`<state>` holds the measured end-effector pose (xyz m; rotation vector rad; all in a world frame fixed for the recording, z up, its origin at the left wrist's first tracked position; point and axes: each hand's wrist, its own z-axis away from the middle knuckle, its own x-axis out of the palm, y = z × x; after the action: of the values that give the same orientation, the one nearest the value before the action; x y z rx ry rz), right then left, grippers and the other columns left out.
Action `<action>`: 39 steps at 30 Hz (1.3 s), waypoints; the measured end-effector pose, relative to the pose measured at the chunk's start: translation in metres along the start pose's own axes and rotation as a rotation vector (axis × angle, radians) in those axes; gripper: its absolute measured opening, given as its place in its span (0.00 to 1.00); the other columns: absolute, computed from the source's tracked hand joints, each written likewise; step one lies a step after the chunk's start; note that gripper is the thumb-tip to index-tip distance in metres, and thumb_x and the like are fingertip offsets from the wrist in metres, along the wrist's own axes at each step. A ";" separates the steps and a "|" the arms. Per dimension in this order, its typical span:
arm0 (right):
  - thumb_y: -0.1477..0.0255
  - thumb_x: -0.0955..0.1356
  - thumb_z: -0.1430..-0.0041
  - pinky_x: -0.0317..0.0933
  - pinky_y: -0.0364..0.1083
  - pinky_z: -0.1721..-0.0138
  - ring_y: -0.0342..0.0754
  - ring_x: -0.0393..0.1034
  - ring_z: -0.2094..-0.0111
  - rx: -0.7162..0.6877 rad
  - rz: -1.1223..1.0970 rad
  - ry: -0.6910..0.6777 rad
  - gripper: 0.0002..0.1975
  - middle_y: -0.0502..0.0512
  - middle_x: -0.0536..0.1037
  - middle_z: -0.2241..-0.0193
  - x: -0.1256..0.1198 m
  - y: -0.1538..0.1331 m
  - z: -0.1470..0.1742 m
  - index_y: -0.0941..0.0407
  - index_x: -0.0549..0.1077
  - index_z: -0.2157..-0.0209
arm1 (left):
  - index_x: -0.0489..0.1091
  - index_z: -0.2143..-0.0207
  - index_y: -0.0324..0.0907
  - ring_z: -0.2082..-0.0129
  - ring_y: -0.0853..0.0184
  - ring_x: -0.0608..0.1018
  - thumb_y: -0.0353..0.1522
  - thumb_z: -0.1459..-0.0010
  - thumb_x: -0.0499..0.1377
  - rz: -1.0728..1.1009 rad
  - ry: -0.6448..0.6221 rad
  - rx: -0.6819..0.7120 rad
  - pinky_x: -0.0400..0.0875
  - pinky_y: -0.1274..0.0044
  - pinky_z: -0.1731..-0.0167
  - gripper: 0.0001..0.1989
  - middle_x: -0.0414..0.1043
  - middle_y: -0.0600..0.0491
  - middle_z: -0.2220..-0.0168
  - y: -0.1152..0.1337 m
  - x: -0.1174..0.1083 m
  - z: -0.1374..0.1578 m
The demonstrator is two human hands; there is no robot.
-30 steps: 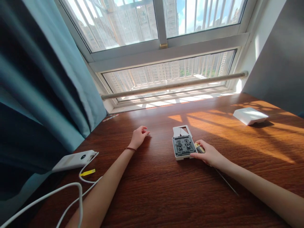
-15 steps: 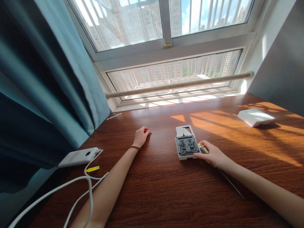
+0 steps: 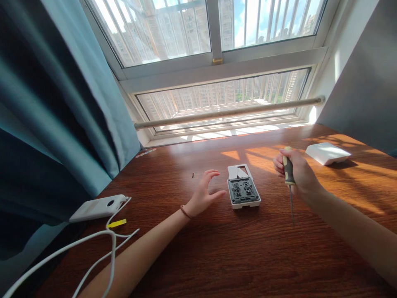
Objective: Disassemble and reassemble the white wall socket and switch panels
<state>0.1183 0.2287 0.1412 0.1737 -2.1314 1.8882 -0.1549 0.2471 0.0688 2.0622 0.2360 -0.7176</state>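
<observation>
In the head view, my left hand (image 3: 207, 193) is open, thumb and fingers spread apart, just left of a wall switch (image 3: 244, 191) with a dark grey inside and a white rim. A gap shows between the fingertips and the switch. My right hand (image 3: 294, 169) is closed around the handle of a screwdriver (image 3: 289, 171), whose thin shaft points down toward the table, right of the switch. Against the switch's far side lies a white frame piece (image 3: 238, 170). A small screw (image 3: 192, 175) rests on the table beyond my left hand.
A white box-shaped piece (image 3: 328, 153) sits at the right on the wooden table (image 3: 198, 256). On the left are a white power strip (image 3: 96, 207), white cables (image 3: 112, 248) and a yellow tag (image 3: 117, 223). A blue curtain (image 3: 93, 103) hangs beside the window.
My left hand has let go of the screw, moved right toward the switch and opened. My right hand has come off the switch, rising to the right, and the screwdriver now points down.
</observation>
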 end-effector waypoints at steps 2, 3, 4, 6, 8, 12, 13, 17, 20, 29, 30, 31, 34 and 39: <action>0.60 0.64 0.46 0.46 0.38 0.88 0.35 0.53 0.88 -0.145 0.050 0.040 0.19 0.45 0.60 0.88 0.018 -0.015 -0.005 0.56 0.61 0.84 | 0.56 0.46 0.43 0.41 0.56 0.57 0.41 0.61 0.67 0.047 -0.153 0.056 0.52 0.65 0.42 0.40 0.52 0.44 0.42 0.014 0.015 0.002; 0.59 0.64 0.46 0.46 0.38 0.89 0.35 0.54 0.88 -0.198 0.108 0.020 0.19 0.46 0.62 0.87 0.026 -0.019 -0.006 0.56 0.64 0.82 | 0.53 0.44 0.43 0.40 0.54 0.54 0.41 0.64 0.68 0.073 -0.187 0.060 0.50 0.64 0.41 0.45 0.48 0.43 0.41 0.018 0.021 0.001; 0.58 0.64 0.46 0.48 0.38 0.89 0.36 0.56 0.88 -0.239 0.171 -0.020 0.18 0.46 0.65 0.86 0.033 -0.021 -0.006 0.57 0.65 0.81 | 0.50 0.43 0.42 0.40 0.54 0.53 0.41 0.65 0.69 0.101 -0.201 0.051 0.49 0.63 0.40 0.49 0.47 0.42 0.41 0.019 0.026 0.000; 0.59 0.67 0.49 0.54 0.39 0.88 0.38 0.62 0.87 -0.268 0.297 -0.143 0.15 0.49 0.70 0.85 0.041 -0.019 -0.006 0.57 0.68 0.78 | 0.47 0.42 0.42 0.40 0.54 0.54 0.41 0.65 0.69 0.164 -0.199 0.010 0.49 0.63 0.40 0.50 0.47 0.42 0.41 0.018 0.033 -0.001; 0.61 0.71 0.54 0.60 0.40 0.84 0.42 0.68 0.83 -0.259 0.394 -0.235 0.14 0.51 0.73 0.83 0.043 -0.012 -0.006 0.58 0.69 0.76 | 0.48 0.42 0.43 0.42 0.55 0.57 0.40 0.61 0.67 0.236 -0.207 -0.039 0.51 0.63 0.42 0.47 0.51 0.44 0.42 0.016 0.037 -0.002; 0.63 0.71 0.55 0.64 0.42 0.80 0.45 0.71 0.81 -0.218 0.471 -0.240 0.14 0.55 0.76 0.81 0.037 0.006 -0.011 0.60 0.71 0.76 | 0.52 0.44 0.43 0.44 0.56 0.62 0.39 0.58 0.66 0.308 -0.232 -0.104 0.54 0.63 0.43 0.41 0.56 0.45 0.44 0.016 0.038 0.000; 0.63 0.71 0.54 0.65 0.42 0.80 0.45 0.71 0.81 -0.206 0.464 -0.229 0.14 0.55 0.76 0.81 0.036 0.010 -0.013 0.60 0.71 0.76 | 0.53 0.44 0.43 0.44 0.55 0.62 0.39 0.59 0.67 0.307 -0.230 -0.111 0.54 0.63 0.43 0.41 0.57 0.45 0.44 0.016 0.038 0.000; 0.64 0.70 0.53 0.65 0.43 0.81 0.45 0.71 0.82 -0.191 0.468 -0.220 0.13 0.56 0.77 0.80 0.033 0.015 -0.018 0.60 0.71 0.76 | 0.54 0.44 0.43 0.45 0.55 0.63 0.39 0.59 0.67 0.299 -0.225 -0.127 0.55 0.63 0.44 0.40 0.58 0.44 0.45 0.019 0.036 0.001; 0.64 0.70 0.53 0.65 0.42 0.81 0.45 0.71 0.82 -0.192 0.494 -0.224 0.12 0.57 0.77 0.80 0.034 0.014 -0.017 0.60 0.70 0.76 | 0.54 0.44 0.44 0.45 0.56 0.63 0.39 0.59 0.67 0.290 -0.211 -0.126 0.55 0.64 0.44 0.40 0.59 0.45 0.45 0.020 0.036 0.001; 0.63 0.70 0.53 0.64 0.42 0.82 0.44 0.70 0.83 -0.179 0.467 -0.183 0.13 0.55 0.76 0.81 0.037 0.011 -0.014 0.60 0.71 0.76 | 0.54 0.44 0.44 0.45 0.57 0.63 0.39 0.59 0.67 0.264 -0.202 -0.114 0.56 0.65 0.45 0.40 0.59 0.45 0.45 0.021 0.035 0.001; 0.63 0.70 0.53 0.64 0.42 0.82 0.44 0.70 0.83 -0.171 0.463 -0.182 0.13 0.55 0.76 0.81 0.036 0.011 -0.014 0.60 0.71 0.76 | 0.54 0.44 0.44 0.45 0.56 0.63 0.39 0.59 0.67 0.261 -0.202 -0.113 0.56 0.65 0.45 0.40 0.59 0.45 0.45 0.022 0.035 0.001; 0.63 0.70 0.54 0.64 0.42 0.82 0.43 0.70 0.83 -0.166 0.463 -0.183 0.13 0.55 0.76 0.81 0.036 0.012 -0.014 0.60 0.71 0.76 | 0.54 0.44 0.43 0.45 0.56 0.63 0.39 0.59 0.67 0.257 -0.200 -0.112 0.56 0.65 0.45 0.40 0.59 0.45 0.45 0.022 0.034 0.001; 0.63 0.70 0.53 0.63 0.42 0.81 0.44 0.70 0.83 -0.168 0.472 -0.196 0.13 0.54 0.75 0.82 0.036 0.012 -0.014 0.60 0.71 0.77 | 0.54 0.44 0.43 0.45 0.56 0.63 0.38 0.59 0.67 0.249 -0.199 -0.109 0.56 0.65 0.45 0.40 0.59 0.45 0.45 0.023 0.034 0.000; 0.63 0.69 0.52 0.63 0.43 0.79 0.44 0.69 0.82 -0.204 0.561 -0.231 0.12 0.53 0.74 0.82 0.037 0.009 -0.012 0.59 0.71 0.76 | 0.54 0.44 0.43 0.45 0.57 0.63 0.39 0.59 0.67 0.246 -0.196 -0.112 0.56 0.65 0.45 0.40 0.59 0.46 0.45 0.023 0.034 0.000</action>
<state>0.0825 0.2449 0.1450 -0.2966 -2.7310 1.9798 -0.1176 0.2301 0.0652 1.8590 -0.0861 -0.7301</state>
